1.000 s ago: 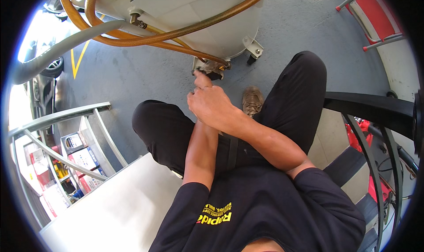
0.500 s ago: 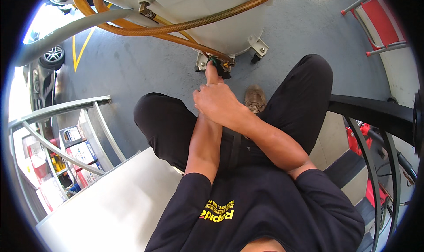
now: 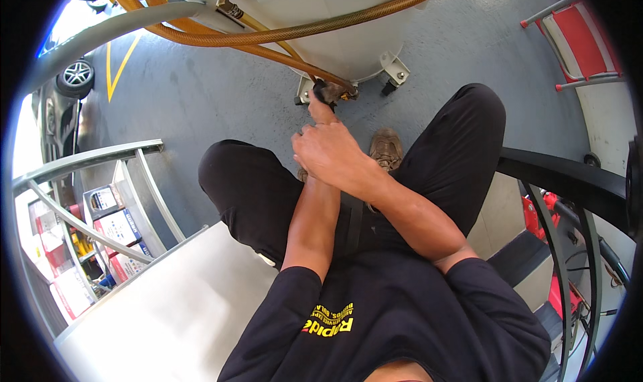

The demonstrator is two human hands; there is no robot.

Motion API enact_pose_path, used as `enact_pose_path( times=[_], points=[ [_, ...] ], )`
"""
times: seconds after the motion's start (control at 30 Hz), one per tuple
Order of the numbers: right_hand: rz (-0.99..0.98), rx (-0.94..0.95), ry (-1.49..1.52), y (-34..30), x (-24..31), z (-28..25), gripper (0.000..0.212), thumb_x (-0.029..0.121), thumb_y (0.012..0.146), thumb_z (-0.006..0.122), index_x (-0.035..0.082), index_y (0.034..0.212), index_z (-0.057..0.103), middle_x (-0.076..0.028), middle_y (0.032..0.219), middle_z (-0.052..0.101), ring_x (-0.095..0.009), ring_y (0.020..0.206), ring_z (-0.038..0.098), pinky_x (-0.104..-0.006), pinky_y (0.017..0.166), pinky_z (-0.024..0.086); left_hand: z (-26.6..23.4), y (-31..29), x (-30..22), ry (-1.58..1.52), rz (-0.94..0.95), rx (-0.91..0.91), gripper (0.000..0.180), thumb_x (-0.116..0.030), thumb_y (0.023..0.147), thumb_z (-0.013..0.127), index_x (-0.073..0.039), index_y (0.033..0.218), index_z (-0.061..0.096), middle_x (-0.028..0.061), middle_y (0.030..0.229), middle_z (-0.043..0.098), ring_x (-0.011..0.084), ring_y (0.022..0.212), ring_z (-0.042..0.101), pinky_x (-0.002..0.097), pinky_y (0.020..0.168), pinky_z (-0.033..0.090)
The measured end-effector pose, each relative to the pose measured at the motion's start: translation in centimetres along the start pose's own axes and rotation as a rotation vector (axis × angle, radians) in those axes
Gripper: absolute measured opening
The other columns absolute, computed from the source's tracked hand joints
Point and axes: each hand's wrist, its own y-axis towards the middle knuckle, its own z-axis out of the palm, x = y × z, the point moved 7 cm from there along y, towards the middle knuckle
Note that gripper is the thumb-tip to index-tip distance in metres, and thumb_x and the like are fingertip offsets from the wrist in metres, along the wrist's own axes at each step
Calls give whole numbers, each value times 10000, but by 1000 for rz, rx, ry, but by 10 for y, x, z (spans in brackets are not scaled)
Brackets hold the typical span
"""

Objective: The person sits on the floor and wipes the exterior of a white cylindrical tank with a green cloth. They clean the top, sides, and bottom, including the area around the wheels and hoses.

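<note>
My left hand [image 3: 321,109] reaches forward between my knees to the foot of a large white tank [image 3: 348,54]. Its fingers are closed on a small black-and-greyish item [image 3: 324,93], perhaps a cloth, whose kind I cannot make out. That item is beside a brass fitting [image 3: 347,96] where an amber hose [image 3: 309,66] meets the tank. Crossing over from the right, my right hand [image 3: 328,151] lies over my left wrist with its fingers curled round it. Part of the left hand is hidden beneath it.
Caster brackets [image 3: 395,69] stick out under the tank. A grey hose [image 3: 127,28] arches at upper left. A metal rack [image 3: 94,161] with boxes [image 3: 120,228] stands left, near a white surface [image 3: 174,295]. Black railing [image 3: 569,178] runs along the right; a red folding chair [image 3: 583,37] is beyond.
The dark item at my left fingers has turned or shifted, showing a greyish patch where green showed before. My left fingertips have moved slightly left. The right hand remains over the wrist.
</note>
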Motion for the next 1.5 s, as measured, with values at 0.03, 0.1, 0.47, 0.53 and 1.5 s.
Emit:
enact_pose_path(
  times=[0.03, 0.1, 0.47, 0.53, 1.5],
  points=[
    [47, 4, -16, -7, -16, -1, 112, 123, 761, 696, 22, 783, 739, -205, 793, 747, -339, 744, 782, -460, 636, 606, 15, -26, -17, 104, -16, -23, 227, -166, 1039, 519, -76, 1209, 638, 305, 1014, 736, 480, 961, 720, 568, 799, 545],
    [64, 0, -9, -6, -16, -4, 109, 124, 762, 697, 24, 780, 736, -205, 793, 746, -338, 745, 783, -455, 624, 605, 16, -39, -15, 281, -7, -41, 242, -169, 1027, 567, -95, 1243, 646, 268, 987, 750, 462, 909, 725, 549, 763, 541],
    [38, 168, -1, 1, -5, 21, 229, 252, 879, 741, 25, 897, 725, -169, 826, 728, -352, 773, 754, -497, 644, 584, -53, -36, -61, 272, -62, -159, 247, -243, 975, 628, -71, 1129, 716, 189, 916, 746, 425, 783, 703, 499, 734, 536],
    [30, 136, -11, 2, -1, 21, 183, 209, 821, 729, 26, 837, 735, -184, 807, 737, -356, 746, 757, -490, 629, 585, -54, -62, -78, 510, 204, 104, 297, -126, 1036, 545, -107, 1322, 620, 184, 1144, 735, 393, 988, 723, 412, 901, 584],
    [-82, 20, -2, 5, 17, 9, 140, 161, 810, 690, 28, 787, 727, -175, 769, 720, -329, 708, 758, -454, 585, 581, -31, -117, -112, 48, 644, 209, 639, -298, 879, 756, 25, 1384, 536, 336, 1441, 496, 583, 1260, 458, 610, 1100, 396]
  ],
)
